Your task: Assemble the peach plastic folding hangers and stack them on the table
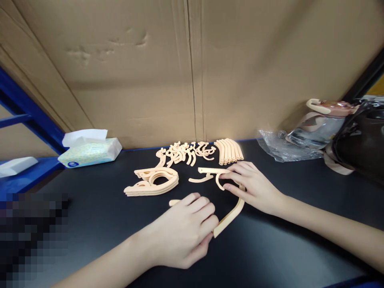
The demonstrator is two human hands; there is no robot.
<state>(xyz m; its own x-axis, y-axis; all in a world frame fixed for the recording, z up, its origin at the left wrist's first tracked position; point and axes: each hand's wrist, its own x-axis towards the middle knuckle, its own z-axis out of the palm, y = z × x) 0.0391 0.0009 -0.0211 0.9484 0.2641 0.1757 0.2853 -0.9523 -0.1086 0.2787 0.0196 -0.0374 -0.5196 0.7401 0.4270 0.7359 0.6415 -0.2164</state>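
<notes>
My right hand [255,186] grips a beige plastic folding clothes hanger near its joint. One hanger arm [229,218] curves down toward my left hand, another points left, and a hook-shaped piece [219,182] shows by the right fingertips. My left hand [189,230] is closed, its fingertips at the lower end of that arm. From behind its knuckles sticks the rounded tip of a beige piece [174,203], mostly hidden by the hand. A loose curved hook part [200,179] lies just left of the right fingers.
Stacked folded hangers [162,188] lie at left. Behind are a heap of small hook parts [180,154] and a row of curved arms [229,152]. A tissue pack [90,154] stands far left; a plastic bag [276,148], water bottle [318,124] and dark bag [360,140] sit right. Cardboard [135,80] walls the back.
</notes>
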